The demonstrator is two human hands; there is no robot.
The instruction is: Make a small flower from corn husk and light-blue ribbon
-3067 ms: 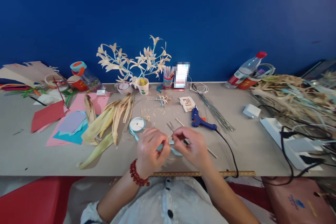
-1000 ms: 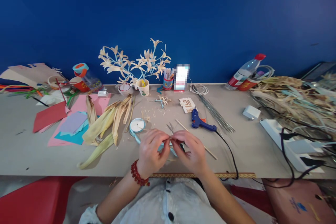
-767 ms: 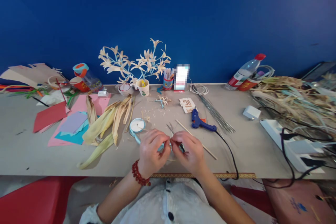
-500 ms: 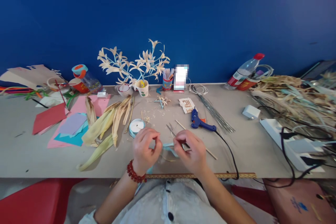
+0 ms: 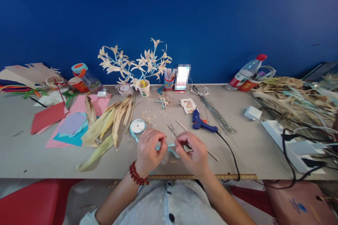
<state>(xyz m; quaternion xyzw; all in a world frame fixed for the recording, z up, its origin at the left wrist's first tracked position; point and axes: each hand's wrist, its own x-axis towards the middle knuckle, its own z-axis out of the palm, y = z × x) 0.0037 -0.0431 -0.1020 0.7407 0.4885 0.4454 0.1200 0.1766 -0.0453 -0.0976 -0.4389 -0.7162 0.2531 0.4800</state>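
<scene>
My left hand (image 5: 151, 149), with red beads at the wrist, is pinched closed in front of the ribbon spool (image 5: 137, 126); what its fingertips hold is too small to make out. Close by on the right, my right hand (image 5: 192, 150) is pinched at the end of a light blue ribbon (image 5: 173, 151) that shows between the hands. Scissors (image 5: 172, 129) and a thin stick (image 5: 212, 154) lie partly behind my right hand. A blue glue gun (image 5: 202, 123) rests beyond it, its nozzle near a white patterned piece (image 5: 188, 106).
Corn husks (image 5: 113, 121) and coloured paper (image 5: 71, 124) lie left. Husk flowers stand in a paper cup (image 5: 144, 89) at the back. Wires (image 5: 220, 117), a power strip (image 5: 282, 144) with black cables and a bottle (image 5: 244, 74) are right. A ruler (image 5: 227, 176) lies along the front edge.
My left hand has shifted slightly right, toward my right hand. More blue ribbon shows beside the spool. My right hand has barely moved.
</scene>
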